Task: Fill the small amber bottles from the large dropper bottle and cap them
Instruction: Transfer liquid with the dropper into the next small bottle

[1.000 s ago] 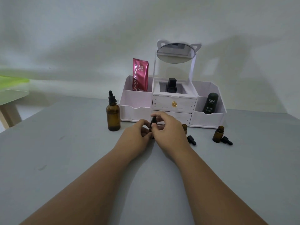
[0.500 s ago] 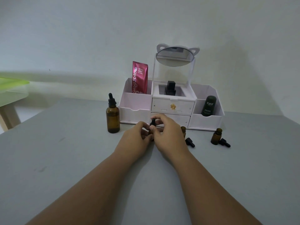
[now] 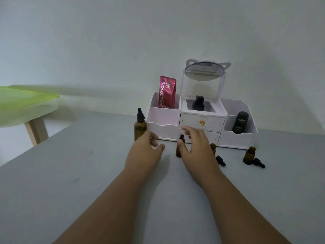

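Observation:
A small amber bottle (image 3: 178,152) with a black dropper cap on stands upright on the grey table between my hands. My left hand (image 3: 146,150) hovers to its left with relaxed fingers, holding nothing. My right hand (image 3: 197,147) is spread just right of the bottle, its thumb close beside it, fingers loose. The large amber dropper bottle (image 3: 140,126) stands capped behind my left hand. Two uncapped small bottles (image 3: 213,147) (image 3: 248,155) stand to the right, each with a black dropper cap (image 3: 220,160) (image 3: 258,162) lying beside it.
A white cosmetics organiser (image 3: 237,136) with drawers and a cat-ear mirror (image 3: 204,71) stands behind the bottles, holding a red sachet (image 3: 167,92), a black bottle (image 3: 198,103) and a dark Kahf container (image 3: 240,122). A green-topped table (image 3: 26,103) is at far left.
Both hands have let go of the small capped bottle and drawn apart, the left going leftward and the right opening. The bottle now stands free on the table.

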